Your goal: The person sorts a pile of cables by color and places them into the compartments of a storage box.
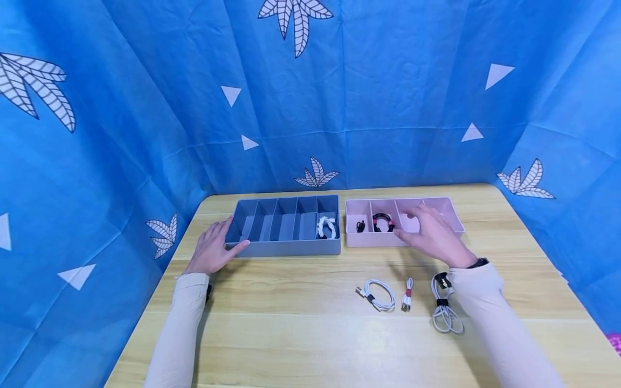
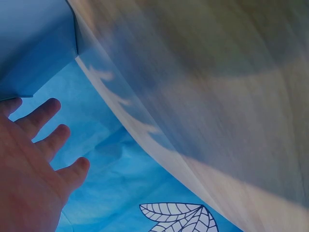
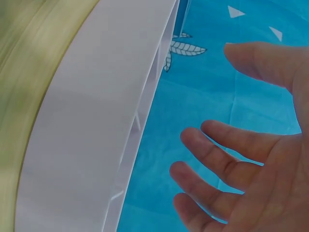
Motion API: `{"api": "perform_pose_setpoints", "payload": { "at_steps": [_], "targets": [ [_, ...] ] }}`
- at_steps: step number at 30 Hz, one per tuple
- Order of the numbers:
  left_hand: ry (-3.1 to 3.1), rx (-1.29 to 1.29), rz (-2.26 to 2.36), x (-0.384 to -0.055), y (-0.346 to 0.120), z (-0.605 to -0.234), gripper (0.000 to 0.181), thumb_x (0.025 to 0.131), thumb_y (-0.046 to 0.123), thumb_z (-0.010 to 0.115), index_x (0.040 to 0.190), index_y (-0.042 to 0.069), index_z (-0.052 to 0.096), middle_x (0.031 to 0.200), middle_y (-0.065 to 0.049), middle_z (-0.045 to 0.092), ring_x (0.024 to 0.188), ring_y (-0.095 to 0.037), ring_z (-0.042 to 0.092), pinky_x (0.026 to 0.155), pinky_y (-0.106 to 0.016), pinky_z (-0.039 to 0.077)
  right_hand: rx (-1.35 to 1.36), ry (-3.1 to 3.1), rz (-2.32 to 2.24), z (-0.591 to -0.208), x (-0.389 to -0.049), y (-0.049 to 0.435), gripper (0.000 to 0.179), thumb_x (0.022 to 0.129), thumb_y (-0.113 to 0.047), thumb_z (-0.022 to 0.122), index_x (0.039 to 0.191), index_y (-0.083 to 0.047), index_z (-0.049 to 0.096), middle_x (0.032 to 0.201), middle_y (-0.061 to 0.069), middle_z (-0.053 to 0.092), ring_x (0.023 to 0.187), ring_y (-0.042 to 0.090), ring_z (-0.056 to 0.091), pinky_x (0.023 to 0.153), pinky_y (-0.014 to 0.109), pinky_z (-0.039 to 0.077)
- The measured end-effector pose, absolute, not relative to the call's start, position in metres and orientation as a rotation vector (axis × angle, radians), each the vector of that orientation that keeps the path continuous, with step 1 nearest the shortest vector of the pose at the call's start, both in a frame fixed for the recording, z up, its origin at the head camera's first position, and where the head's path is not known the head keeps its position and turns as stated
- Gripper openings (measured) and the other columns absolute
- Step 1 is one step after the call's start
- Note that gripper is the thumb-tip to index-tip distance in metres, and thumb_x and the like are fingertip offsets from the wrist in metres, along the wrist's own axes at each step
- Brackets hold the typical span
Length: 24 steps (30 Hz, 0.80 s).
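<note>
My left hand (image 1: 211, 248) rests with spread fingers at the left end of a blue-grey divided organizer box (image 1: 291, 248). A bundled white cable (image 1: 328, 220) lies in that box's rightmost compartment. Over the right part of a pink divided organizer box (image 1: 373, 240) hovers my right hand (image 1: 429, 231), fingers apart and loosely bent, holding nothing in the right wrist view. Inside the pink box, a small black cable (image 1: 360, 226) sits in the leftmost compartment, and a coiled black-and-red cable (image 1: 376, 222) in the one beside it. The right hand partly hides the compartments under it.
In front of the pink box lie a coiled white cable (image 1: 388, 306) with a black tie, a short white cable (image 1: 408, 285) with a red tie, and a longer pale cable (image 1: 442, 311) beside the right sleeve. A blue patterned curtain (image 1: 388, 97) hangs behind the wooden table (image 1: 291, 334).
</note>
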<state>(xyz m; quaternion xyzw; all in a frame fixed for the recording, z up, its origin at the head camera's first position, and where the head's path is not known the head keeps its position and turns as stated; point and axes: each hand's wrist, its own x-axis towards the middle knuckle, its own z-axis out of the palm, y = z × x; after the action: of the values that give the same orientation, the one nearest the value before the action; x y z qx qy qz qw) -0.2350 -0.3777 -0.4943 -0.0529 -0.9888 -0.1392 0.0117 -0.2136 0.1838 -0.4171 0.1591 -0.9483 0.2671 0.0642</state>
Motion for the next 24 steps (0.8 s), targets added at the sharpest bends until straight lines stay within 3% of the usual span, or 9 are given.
{"api": "perform_pose_setpoints", "payload": {
  "at_steps": [4, 8, 24],
  "targets": [
    [-3.083, -0.16, -0.432, -0.235, -0.379, -0.495, 0.103, 0.084, 0.081, 0.044, 0.16, 0.025, 0.004, 0.165, -0.017, 0.019, 0.15, -0.045, 0.015, 0.117, -0.069, 0.01, 0.478, -2.876, 0.802, -0.417, -0.21, 0.192, 0.06, 0.088, -0.036, 0.071, 0.135, -0.002, 0.055, 0.131, 0.023, 0.061, 0.126, 0.044, 0.051, 0.101, 0.062, 0.042],
    [-3.082, -0.159, -0.446, -0.235, -0.379, -0.495, 0.103, 0.084, 0.081, 0.044, 0.16, 0.025, 0.005, 0.164, -0.017, 0.02, 0.15, -0.046, 0.014, 0.117, -0.069, 0.009, 0.483, -2.875, 0.785, -0.416, -0.204, 0.199, 0.059, 0.089, -0.037, 0.07, 0.136, -0.003, 0.055, 0.126, 0.023, 0.062, 0.116, 0.04, 0.055, 0.094, 0.06, 0.046],
    [-3.078, -0.16, -0.439, -0.235, -0.379, -0.495, 0.102, 0.084, 0.08, 0.045, 0.16, 0.025, 0.005, 0.165, -0.015, 0.019, 0.15, -0.044, 0.015, 0.117, -0.069, 0.009, 0.445, -2.903, 0.735, -0.428, -0.182, 0.227, 0.059, 0.088, -0.033, 0.072, 0.129, 0.007, 0.058, 0.125, 0.028, 0.062, 0.114, 0.044, 0.058, 0.094, 0.063, 0.045]
  ]
}}
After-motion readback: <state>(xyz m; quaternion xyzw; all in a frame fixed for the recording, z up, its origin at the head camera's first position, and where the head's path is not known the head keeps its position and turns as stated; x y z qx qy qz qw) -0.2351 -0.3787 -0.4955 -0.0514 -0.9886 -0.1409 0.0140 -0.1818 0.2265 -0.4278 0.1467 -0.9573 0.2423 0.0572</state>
